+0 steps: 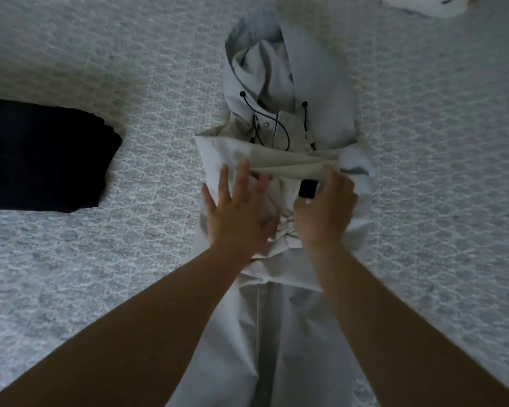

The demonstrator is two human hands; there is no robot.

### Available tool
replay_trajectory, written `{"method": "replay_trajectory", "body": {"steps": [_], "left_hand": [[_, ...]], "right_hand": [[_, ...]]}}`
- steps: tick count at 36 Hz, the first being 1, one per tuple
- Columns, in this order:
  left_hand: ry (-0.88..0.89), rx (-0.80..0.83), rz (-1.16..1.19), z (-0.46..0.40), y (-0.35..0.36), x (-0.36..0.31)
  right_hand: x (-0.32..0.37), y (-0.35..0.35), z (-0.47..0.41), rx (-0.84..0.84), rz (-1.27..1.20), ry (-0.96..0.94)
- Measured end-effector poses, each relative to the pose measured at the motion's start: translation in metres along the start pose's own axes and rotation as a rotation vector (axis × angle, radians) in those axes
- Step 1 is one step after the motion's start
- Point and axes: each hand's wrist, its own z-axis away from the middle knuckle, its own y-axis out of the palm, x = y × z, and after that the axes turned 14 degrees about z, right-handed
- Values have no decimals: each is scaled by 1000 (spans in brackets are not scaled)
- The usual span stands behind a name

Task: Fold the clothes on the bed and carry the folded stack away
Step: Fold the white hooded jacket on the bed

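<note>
On the bed [106,48], far left, a dark folded garment [39,155] lies flat, well apart from the work; I take it as a piece already done, and it blocks nothing.

Mid-frame lies the pale hooded jacket [279,160], hood away from the person and hem running off the near edge, both sides already turned in so that it forms a long narrow strip. The left hand [238,212] lies flat on the folded sleeve, fingers spread and straight, a released grip that only presses. To its right the right hand [325,211] has its fingers curled over the edge of the sleeve band, just beside a small black tab [307,189]; it appears to be grasping that cloth, though blur hides the fingertips.

The step in hand looks like settling the sleeves across the chest. To do it well, the left palm should pin the layers while the right draws the band taut and level, smoothing the bunched creases between the wrists. The black drawcords [276,124] lie loose at the collar and would be best tucked inside before the hood comes down, or they will trail out.

Top right, a white garment [423,4] pokes into view, apparently unfolded.
</note>
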Motion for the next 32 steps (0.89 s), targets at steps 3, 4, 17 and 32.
{"method": "replay_trajectory", "body": {"steps": [3,4,17,32], "left_hand": [[3,20,-17,-21,16,7],[-22,25,-12,-29,19,12],[143,-109,88,-77,69,51],[-534,-229,625,89,28,70]], "right_hand": [[3,21,0,58,301,-239],[-3,29,-4,99,367,-259],[-51,88,-30,-121,228,-322],[-13,39,123,-159,16,-205]]}}
